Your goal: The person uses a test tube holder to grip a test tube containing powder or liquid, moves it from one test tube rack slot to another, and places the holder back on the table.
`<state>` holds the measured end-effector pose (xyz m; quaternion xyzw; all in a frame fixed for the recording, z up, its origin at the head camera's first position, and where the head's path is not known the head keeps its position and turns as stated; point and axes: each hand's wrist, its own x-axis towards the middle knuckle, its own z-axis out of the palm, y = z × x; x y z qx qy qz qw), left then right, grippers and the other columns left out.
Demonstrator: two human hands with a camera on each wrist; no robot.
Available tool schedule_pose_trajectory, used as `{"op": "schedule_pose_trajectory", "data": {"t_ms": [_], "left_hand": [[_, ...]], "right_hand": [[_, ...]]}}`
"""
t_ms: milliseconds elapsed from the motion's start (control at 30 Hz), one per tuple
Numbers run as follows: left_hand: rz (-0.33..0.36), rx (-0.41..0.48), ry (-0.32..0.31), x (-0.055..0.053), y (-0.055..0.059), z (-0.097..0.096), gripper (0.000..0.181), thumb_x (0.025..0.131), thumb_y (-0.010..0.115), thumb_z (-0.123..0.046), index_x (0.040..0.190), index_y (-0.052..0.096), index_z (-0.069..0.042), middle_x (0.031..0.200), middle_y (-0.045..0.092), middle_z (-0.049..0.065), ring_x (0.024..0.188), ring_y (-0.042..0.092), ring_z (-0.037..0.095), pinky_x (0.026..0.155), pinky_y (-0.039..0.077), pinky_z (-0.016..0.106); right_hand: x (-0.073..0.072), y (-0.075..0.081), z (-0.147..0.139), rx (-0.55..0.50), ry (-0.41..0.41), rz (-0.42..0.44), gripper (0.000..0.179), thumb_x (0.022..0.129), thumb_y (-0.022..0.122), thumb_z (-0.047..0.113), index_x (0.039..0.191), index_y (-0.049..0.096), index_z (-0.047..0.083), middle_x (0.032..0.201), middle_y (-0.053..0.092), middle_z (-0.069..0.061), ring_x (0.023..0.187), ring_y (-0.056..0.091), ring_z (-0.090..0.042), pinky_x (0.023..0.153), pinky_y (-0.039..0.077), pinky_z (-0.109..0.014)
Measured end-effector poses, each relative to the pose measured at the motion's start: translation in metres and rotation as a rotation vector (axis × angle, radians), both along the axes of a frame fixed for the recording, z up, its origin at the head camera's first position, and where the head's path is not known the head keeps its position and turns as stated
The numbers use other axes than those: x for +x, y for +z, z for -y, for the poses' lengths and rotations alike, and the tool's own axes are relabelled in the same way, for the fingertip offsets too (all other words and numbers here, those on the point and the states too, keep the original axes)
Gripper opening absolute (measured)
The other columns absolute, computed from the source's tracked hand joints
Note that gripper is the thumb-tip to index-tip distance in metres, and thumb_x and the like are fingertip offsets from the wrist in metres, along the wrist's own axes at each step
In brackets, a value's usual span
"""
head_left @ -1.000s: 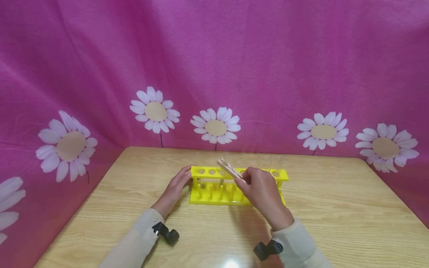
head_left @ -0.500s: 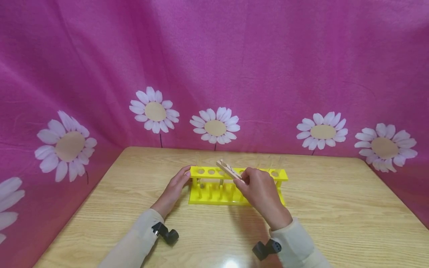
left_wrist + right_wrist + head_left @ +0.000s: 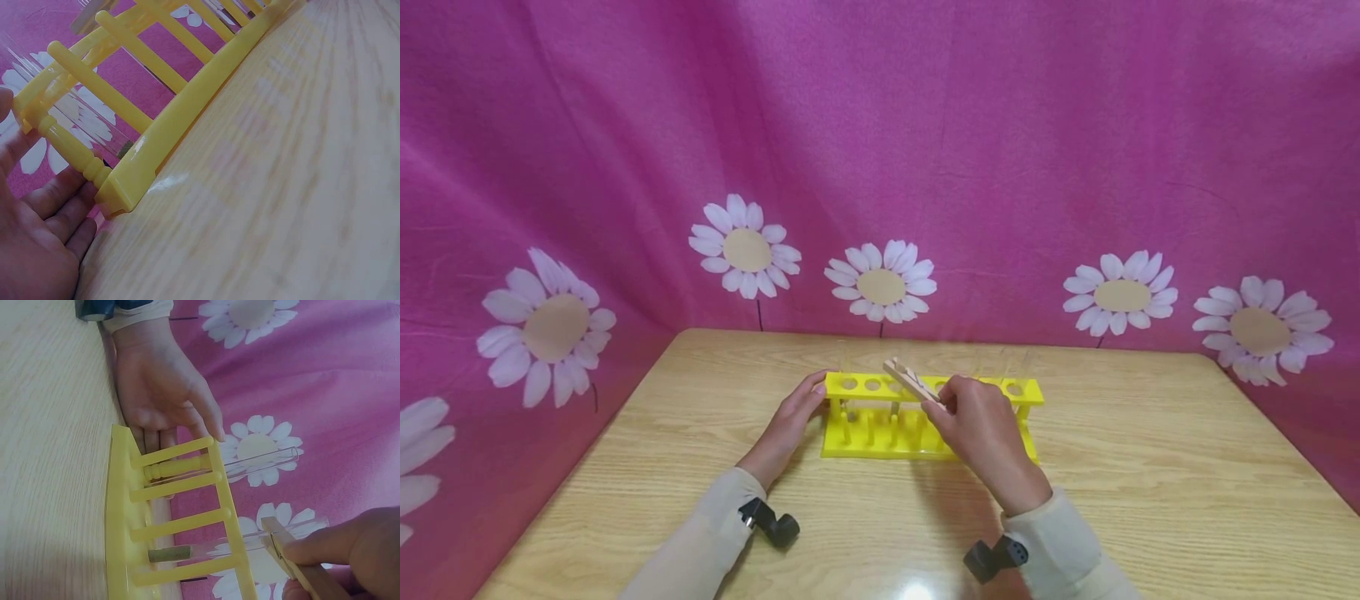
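A yellow test tube rack (image 3: 887, 452) stands upright on the table. My left hand (image 3: 786, 429) holds its left end, thumb at the top bar and fingers behind the end post (image 3: 72, 147). Between thumb and fingers, my right hand (image 3: 992, 433) pinches a wooden test tube clamp (image 3: 910, 382), slanted over the top bar. In the right wrist view, the clamp's tip is at the upper part of a glass test tube (image 3: 309, 527) standing in the rack. Greenish-brown matter (image 3: 170, 554) shows at that tube's bottom. My right hand hides part of the rack's right half.
Another clear test tube (image 3: 269, 458) stands at the rack's left end, with dark matter (image 3: 125, 149) at its bottom. Several more tubes (image 3: 1026, 367) rise at the right end. Behind the wooden table (image 3: 1150, 467) hangs a pink cloth (image 3: 1000, 167) printed with daisies.
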<state>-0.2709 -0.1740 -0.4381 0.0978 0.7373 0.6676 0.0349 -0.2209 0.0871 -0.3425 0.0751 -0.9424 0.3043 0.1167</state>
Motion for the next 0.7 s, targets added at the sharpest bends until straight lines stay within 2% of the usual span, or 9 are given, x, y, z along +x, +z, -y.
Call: {"op": "schedule_pose_trajectory", "data": {"t_ms": [400, 700], "left_hand": [[-0.012, 0.005, -0.008, 0.0005, 0.0004, -0.0005, 0.055, 0.102, 0.041, -0.045, 0.147, 0.038, -0.013, 0.147, 0.041, 0.002, 0.135, 0.038, 0.022, 0.115, 0.027, 0.044], [-0.005, 0.007, 0.002, 0.0007, 0.0005, -0.0013, 0.055, 0.101, 0.041, -0.046, 0.146, 0.039, -0.014, 0.147, 0.041, 0.002, 0.135, 0.038, 0.022, 0.115, 0.027, 0.044]], "right_hand": [[0.0023, 0.0, -0.001, -0.029, 0.032, -0.042, 0.014, 0.085, 0.074, 0.018, 0.077, 0.065, 0.009, 0.062, 0.053, 0.0, 0.053, 0.046, -0.017, 0.044, 0.04, -0.027], [0.0027, 0.0042, -0.0033, -0.036, 0.048, -0.106, 0.013, 0.085, 0.074, 0.017, 0.077, 0.067, 0.009, 0.061, 0.053, 0.001, 0.053, 0.045, -0.016, 0.044, 0.039, -0.027]]}}
